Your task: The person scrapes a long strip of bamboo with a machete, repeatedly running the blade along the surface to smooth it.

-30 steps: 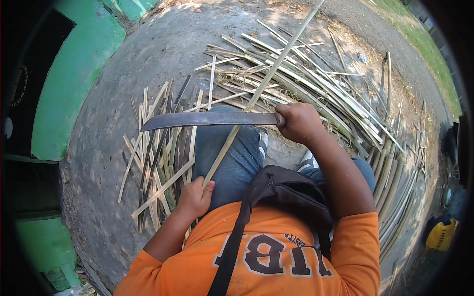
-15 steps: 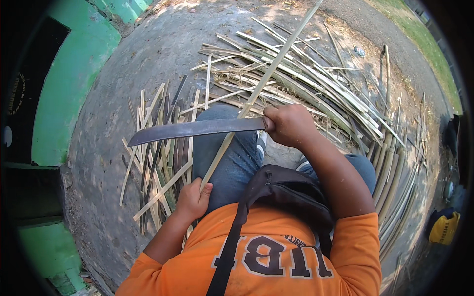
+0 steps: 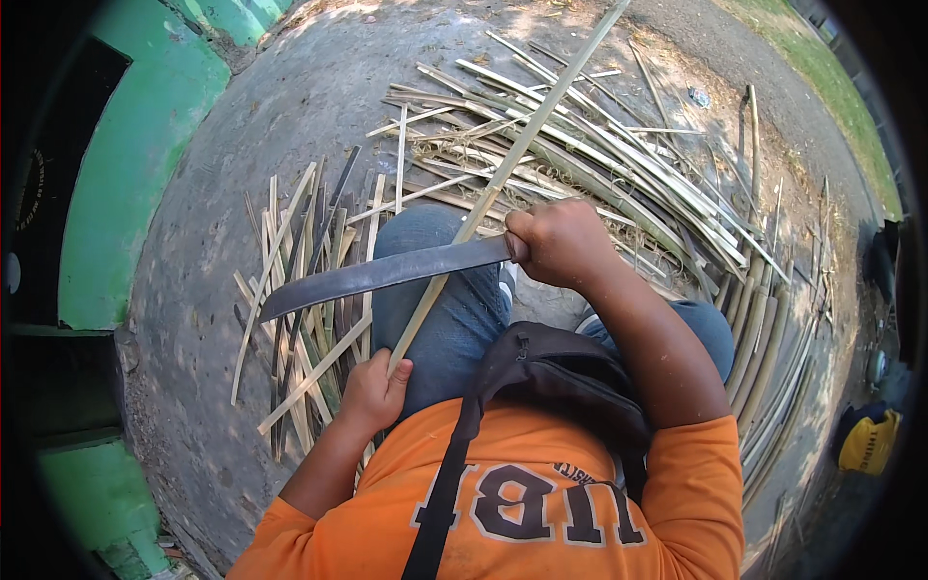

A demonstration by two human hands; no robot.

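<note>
My left hand (image 3: 377,391) is closed around the near end of a long, pale bamboo strip (image 3: 505,172), close to my left thigh. The strip slants up and away to the right, past my bent knee, to the top of the view. My right hand (image 3: 561,244) grips the handle of a machete (image 3: 387,273), most of that handle hidden in the fist. Its long dark blade points left and lies across the strip, above my left thigh. The blade covers a short stretch of the strip; whether its edge bites in cannot be made out.
Many split bamboo strips (image 3: 590,159) lie heaped on the ground ahead. More strips (image 3: 300,319) are piled at my left, and bamboo poles (image 3: 764,338) lie at my right. A black waist bag (image 3: 561,372) rests on my lap. A green wall (image 3: 126,184) stands at the left.
The machete blade has tilted, its tip now lower, and has shifted slightly down along the strip toward me. My left hand keeps its hold on the strip.
</note>
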